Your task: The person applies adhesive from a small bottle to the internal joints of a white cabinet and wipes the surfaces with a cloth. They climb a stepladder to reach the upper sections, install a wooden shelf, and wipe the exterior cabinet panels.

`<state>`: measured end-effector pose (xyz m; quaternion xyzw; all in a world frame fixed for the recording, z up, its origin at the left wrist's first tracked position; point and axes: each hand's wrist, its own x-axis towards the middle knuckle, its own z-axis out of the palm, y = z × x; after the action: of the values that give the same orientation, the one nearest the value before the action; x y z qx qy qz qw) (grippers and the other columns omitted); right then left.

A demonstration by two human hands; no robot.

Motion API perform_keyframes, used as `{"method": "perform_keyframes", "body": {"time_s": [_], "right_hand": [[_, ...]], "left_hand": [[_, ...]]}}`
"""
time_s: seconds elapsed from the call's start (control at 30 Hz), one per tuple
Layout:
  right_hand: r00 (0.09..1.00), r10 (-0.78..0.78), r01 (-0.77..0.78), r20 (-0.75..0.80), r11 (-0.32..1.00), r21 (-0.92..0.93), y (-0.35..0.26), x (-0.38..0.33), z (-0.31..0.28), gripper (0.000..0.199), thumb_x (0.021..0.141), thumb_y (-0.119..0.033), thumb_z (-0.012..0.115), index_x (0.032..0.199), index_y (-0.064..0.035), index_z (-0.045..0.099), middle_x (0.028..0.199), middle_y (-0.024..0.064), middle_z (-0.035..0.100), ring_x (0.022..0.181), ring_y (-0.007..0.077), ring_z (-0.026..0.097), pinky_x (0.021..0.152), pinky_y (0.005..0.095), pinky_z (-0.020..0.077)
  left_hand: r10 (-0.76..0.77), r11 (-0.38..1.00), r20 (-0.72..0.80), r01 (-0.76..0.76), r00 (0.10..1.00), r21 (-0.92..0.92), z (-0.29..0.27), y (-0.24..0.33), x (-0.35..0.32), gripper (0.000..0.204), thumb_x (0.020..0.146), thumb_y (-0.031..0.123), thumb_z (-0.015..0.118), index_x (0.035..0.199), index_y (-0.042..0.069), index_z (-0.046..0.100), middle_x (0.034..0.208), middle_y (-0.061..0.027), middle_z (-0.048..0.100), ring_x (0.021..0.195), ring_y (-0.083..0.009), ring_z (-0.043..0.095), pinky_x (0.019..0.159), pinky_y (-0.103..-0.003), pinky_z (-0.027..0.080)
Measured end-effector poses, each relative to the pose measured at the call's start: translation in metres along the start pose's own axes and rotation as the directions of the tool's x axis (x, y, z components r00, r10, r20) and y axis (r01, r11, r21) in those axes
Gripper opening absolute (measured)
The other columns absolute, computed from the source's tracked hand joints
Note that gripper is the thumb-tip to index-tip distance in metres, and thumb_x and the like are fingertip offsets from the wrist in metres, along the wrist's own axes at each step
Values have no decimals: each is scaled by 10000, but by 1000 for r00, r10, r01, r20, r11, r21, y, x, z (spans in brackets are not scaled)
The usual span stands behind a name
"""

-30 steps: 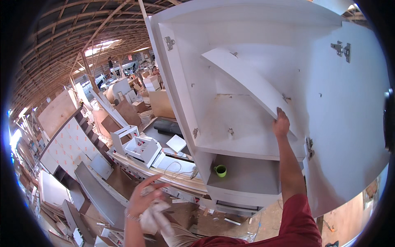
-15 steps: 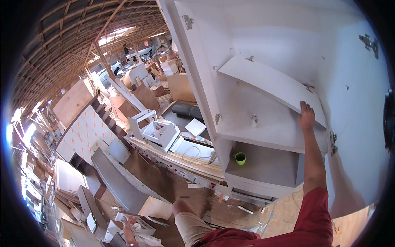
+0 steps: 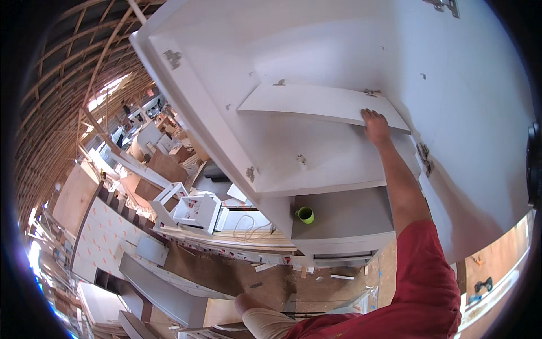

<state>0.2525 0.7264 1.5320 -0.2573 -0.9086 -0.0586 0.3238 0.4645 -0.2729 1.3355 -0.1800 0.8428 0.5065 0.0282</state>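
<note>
My right hand [image 3: 376, 125] reaches into a tall white cabinet [image 3: 333, 42]. Its fingers curl over the near edge of a long white panel [image 3: 316, 100]. The panel lies slanted above the cabinet's inner shelf [image 3: 333, 150], with metal hinges [image 3: 371, 92] along its far edge. On the shelf below it stands a small pale bottle-like object [image 3: 302, 160]. A green mug [image 3: 305, 214] sits in the grey compartment [image 3: 350, 212] underneath. My left hand does not show.
A wide white side panel or door [image 3: 480, 141] stands at the right. To the left are an open white drawer box [image 3: 197, 212], stacked boards [image 3: 243, 240] and a leaning grey panel [image 3: 164, 288]. Scraps litter the brown floor [image 3: 291, 285]. A dark power tool [image 3: 484, 284] lies lower right.
My view has turned, so the cabinet appears further left and more of the right side shows. My right hand keeps its hold on the panel. My left hand has left the picture.
</note>
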Motion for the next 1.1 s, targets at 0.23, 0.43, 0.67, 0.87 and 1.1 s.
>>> {"method": "perform_keyframes", "body": {"time_s": [0.23,0.43,0.67,0.87,1.1], "right_hand": [[999,2,-1,-53,1000,18,12,-10,7,524,817,-27,655,1328,-72,547,1397,98,589,1289,297,556,1088,498,435],[996,-26,26,-80,1000,-9,16,-13,34,488,849,-40,623,1330,-69,547,1413,110,575,1328,305,524,1114,510,410],[997,32,-31,74,1000,-3,15,-4,34,499,873,-86,624,1360,-69,516,1431,117,549,1362,286,493,1117,522,401],[957,166,-155,236,986,-65,-3,-1,3,595,892,-159,640,1444,-75,433,1473,172,486,1393,328,442,1099,621,376],[957,279,-239,75,620,747,-129,-179,-117,336,984,-187,554,1279,-44,629,1084,194,717,1013,385,678,941,454,529]], "left_hand": [[-173,971,18,174,985,-162,23,9,-13,671,1054,476,415,1563,54,296,1572,-165,373,1428,-355,374,1160,-541,300],[-268,932,25,265,963,-247,27,4,-32,663,1053,473,417,1556,55,310,1564,-166,384,1428,-350,376,1163,-533,303],[-289,908,76,299,954,-294,28,6,-32,653,1052,470,419,1547,55,327,1556,-168,397,1428,-344,378,1165,-525,308],[28,994,245,-1,969,-111,32,48,31,599,1060,433,427,1513,45,376,1519,-162,451,1421,-324,390,1166,-485,325],[261,945,187,-211,947,-250,206,273,-15,370,973,277,686,1240,25,633,865,-26,637,737,-117,588,631,-264,502]]}}
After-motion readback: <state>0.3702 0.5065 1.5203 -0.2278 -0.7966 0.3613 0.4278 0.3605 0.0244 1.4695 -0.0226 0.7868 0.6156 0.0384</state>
